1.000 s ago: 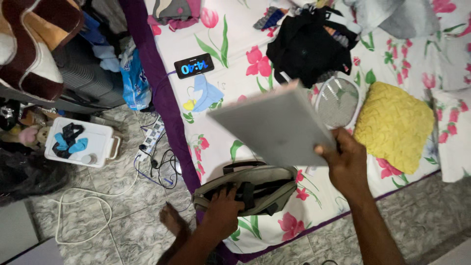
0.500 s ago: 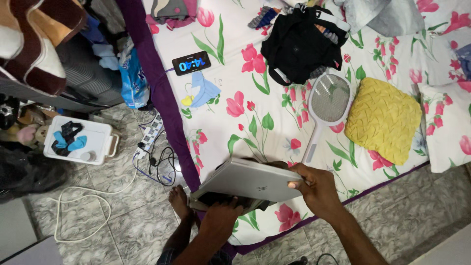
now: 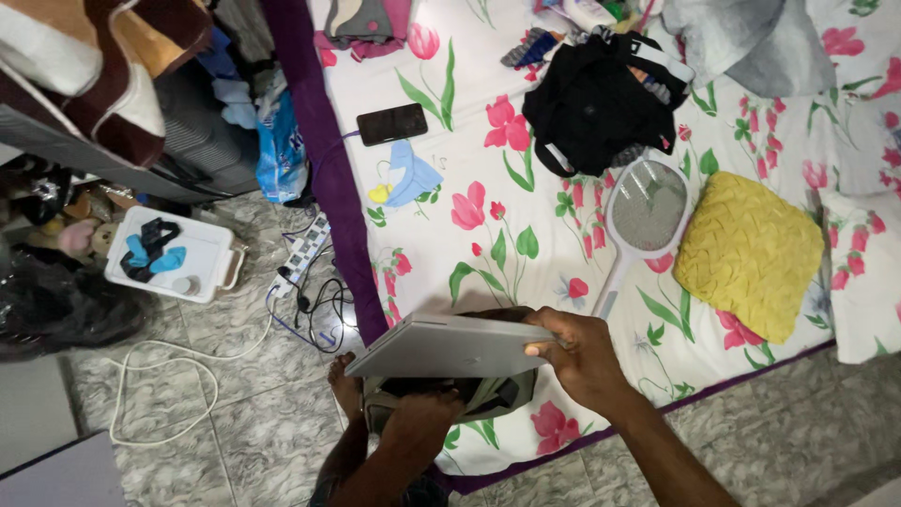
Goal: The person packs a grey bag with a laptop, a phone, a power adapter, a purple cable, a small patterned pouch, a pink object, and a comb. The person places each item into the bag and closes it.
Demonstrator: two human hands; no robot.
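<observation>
Right hand (image 3: 580, 360) pinches the right edge of a closed grey laptop (image 3: 450, 345), held flat over an open bag (image 3: 488, 396) at the bed's edge. Left hand (image 3: 422, 413) grips the bag rim, fingers hidden. Laptop likely stiff, heavy, smooth, fragile; one-edge hold looks marginal, support underneath

Dark phone (image 3: 392, 123), screen black, flat on flowered bedsheet (image 3: 563, 225) near left edge. Blue plastic packet (image 3: 278, 155) wedged beside mattress, floor side.
</observation>
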